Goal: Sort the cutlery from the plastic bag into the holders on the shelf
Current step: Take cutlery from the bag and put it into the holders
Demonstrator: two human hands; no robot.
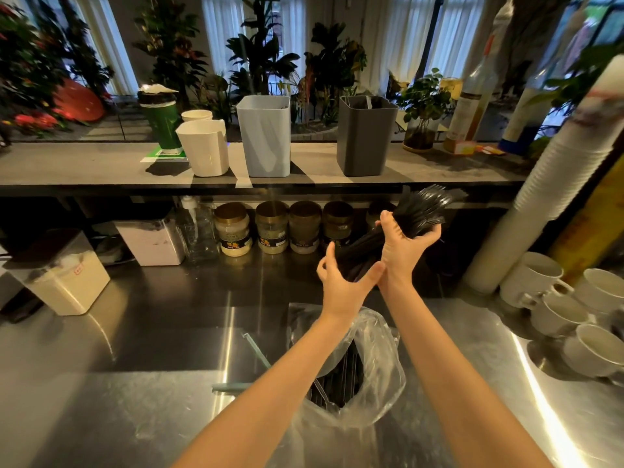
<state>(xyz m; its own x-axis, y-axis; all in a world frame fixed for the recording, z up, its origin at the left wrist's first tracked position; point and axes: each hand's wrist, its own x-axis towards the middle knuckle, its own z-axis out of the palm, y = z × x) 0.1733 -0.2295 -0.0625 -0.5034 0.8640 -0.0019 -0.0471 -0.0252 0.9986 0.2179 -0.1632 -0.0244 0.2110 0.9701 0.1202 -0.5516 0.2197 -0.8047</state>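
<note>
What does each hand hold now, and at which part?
The right hand grips a bundle of black forks around its middle. The left hand is open by the handle ends, holding nothing.

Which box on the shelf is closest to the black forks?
The dark grey holder, just above the black forks in the right hand. The light blue holder and white holder stand farther left.

The right hand (403, 244) covers the middle of the black cutlery bundle (420, 206), whose tips blur (forks, by the prongs; their number is unclear). The left forearm (270, 383) hides part of the plastic bag (380, 336), which the bottom edge cuts off. The blue holder (265, 140) and grey holder (366, 140) hide most of their insides. The jar labels (236, 245) are too small to read.
</note>
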